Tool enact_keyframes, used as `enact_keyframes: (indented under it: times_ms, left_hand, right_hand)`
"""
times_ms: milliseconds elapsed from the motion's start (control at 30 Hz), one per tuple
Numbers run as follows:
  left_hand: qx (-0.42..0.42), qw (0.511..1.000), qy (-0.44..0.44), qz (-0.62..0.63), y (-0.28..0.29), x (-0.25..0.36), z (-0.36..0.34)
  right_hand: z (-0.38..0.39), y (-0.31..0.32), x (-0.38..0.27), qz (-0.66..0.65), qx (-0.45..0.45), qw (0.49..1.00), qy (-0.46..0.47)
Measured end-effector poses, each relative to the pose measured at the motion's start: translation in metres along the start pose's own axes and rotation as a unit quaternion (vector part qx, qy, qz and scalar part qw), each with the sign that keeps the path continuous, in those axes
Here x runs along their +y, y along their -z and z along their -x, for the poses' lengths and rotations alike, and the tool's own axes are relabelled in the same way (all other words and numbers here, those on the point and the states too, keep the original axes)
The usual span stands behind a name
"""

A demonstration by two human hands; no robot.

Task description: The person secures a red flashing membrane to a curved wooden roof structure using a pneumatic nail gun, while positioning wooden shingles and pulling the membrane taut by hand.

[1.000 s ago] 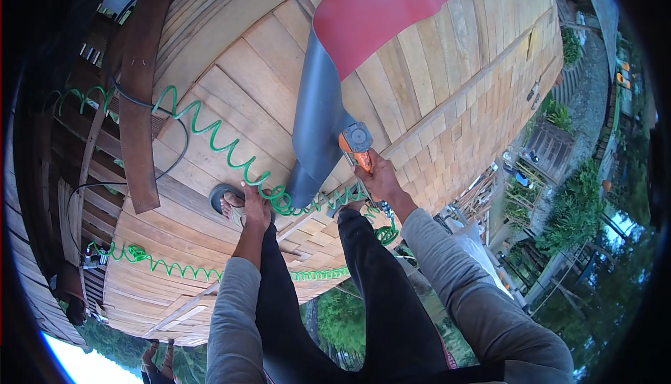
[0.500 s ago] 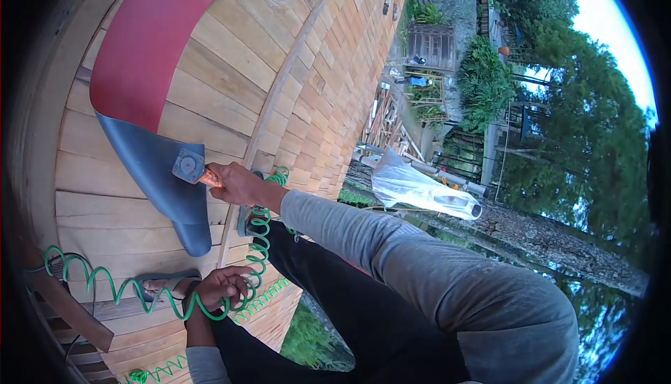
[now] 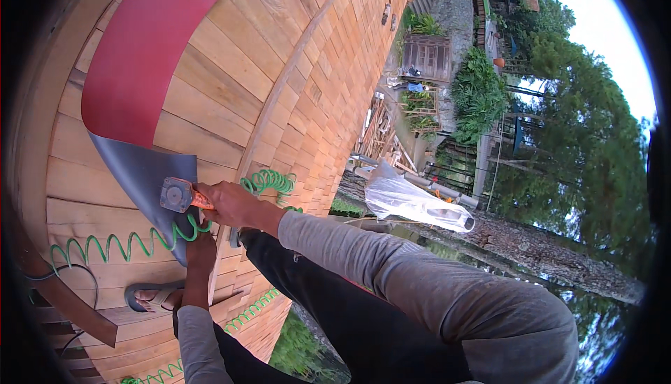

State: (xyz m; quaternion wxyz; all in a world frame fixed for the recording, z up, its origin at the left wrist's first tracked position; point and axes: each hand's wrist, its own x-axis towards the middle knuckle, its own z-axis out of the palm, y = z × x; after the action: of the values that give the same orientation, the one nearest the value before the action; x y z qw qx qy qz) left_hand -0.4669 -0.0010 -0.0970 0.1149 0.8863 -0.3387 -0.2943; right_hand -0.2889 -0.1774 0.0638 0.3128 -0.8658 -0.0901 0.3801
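Observation:
My right hand [image 3: 236, 206] is closed round the orange handle [image 3: 203, 197] of a hammer. Its squarish metal head [image 3: 176, 194] is over the dark grey side of a flexible strip [image 3: 133, 167]. The strip curls over to show a broad red side [image 3: 133, 69]. Just below the hammer, my left hand [image 3: 201, 248] reaches up to the strip's lower end, at its right edge. Its fingers are largely hidden behind the hammer, my right hand and a green coiled hose [image 3: 126, 248], so their grip is unclear.
I am on a curved roof of wooden shingles [image 3: 307, 118], with a raised wooden batten [image 3: 279, 80] across it. My sandalled foot [image 3: 150, 296] rests at lower left, near a brown board [image 3: 77, 300]. More green hose [image 3: 269, 181] coils beside my right hand. Beyond stands a tree trunk [image 3: 545, 258].
My left hand has moved up from beside the hose to the strip's lower end. The hammer has shifted slightly down and left. The hose's coils have moved up across the strip.

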Motion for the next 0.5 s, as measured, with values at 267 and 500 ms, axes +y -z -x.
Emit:
enact_keyframes:
  times_ms: [267,500]
  left_hand:
    - [0.084,0.981,0.127,-0.122,0.016,-0.012,0.016]
    - [0.196,0.909,0.367,0.016,0.087,-0.037,0.021]
  right_hand:
    - [0.041,0.02,-0.011,-0.132,0.123,0.983,-0.045]
    - [0.091,0.078,-0.004,-0.122,0.136,0.978,-0.104]
